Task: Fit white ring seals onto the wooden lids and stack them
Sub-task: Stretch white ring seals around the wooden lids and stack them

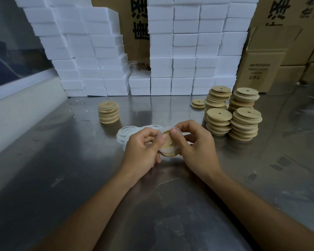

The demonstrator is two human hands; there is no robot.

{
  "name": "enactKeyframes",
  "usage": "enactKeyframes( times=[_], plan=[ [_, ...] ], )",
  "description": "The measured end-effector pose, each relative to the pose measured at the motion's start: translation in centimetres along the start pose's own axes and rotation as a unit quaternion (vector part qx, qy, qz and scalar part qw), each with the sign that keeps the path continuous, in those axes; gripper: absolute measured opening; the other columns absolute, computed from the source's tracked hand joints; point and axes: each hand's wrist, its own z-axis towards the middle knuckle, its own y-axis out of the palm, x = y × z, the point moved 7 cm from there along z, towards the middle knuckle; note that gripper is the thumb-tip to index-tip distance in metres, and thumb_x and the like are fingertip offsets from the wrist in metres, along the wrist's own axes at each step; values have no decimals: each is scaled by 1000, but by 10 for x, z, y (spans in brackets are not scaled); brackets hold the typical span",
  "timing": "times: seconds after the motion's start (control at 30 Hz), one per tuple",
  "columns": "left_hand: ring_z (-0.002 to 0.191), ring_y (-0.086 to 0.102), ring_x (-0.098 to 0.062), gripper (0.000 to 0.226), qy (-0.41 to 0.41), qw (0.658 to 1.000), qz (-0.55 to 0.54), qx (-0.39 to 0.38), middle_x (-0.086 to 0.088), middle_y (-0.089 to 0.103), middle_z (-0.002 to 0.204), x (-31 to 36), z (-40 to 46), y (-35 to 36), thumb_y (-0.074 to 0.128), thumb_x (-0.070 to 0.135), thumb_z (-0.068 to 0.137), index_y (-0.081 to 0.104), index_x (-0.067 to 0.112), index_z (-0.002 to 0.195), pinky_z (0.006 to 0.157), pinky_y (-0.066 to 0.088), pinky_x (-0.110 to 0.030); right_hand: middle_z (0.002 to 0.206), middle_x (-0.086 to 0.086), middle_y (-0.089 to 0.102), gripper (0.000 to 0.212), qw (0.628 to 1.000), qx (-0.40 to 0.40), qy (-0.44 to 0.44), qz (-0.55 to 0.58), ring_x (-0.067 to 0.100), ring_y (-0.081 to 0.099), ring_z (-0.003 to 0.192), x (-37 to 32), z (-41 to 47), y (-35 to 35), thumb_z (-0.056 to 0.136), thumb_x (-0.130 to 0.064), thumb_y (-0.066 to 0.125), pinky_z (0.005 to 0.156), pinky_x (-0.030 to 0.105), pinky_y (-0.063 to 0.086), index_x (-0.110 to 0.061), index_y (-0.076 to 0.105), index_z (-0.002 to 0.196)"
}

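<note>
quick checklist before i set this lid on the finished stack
1. Both hands hold the round wooden lid: left hand and right hand pinch it. ok
2. White ring seal seated all round the lid: upper part stands off the rim. not ok
3. Sealed stack of wooden lids on the left stands straight. ok
4. Steel table between the hands and that stack is bare. ok
5. Loose white rings left for the next lid. ok
</note>
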Motion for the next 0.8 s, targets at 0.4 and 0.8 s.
enactKeyframes(
  times=[0.4,0.8],
  plan=[
    [47,61,-9,26,51,997,7,65,5,68,70,8,-2,-10,71,11,88,61,31,76,41,41,-15,83,6,73,9,998,-19,34,41,19,72,76,5,1,2,91,-10,67,60,29,59,-2,68,95],
    [44,58,-11,25,38,995,53,76,-4,67,70,6,-2,-13,60,5,94,56,21,75,40,45,-21,80,4,74,5,998,-23,55,31,16,73,74,10,3,3,90,-7,69,66,34,61,-4,68,85]
  ],
)
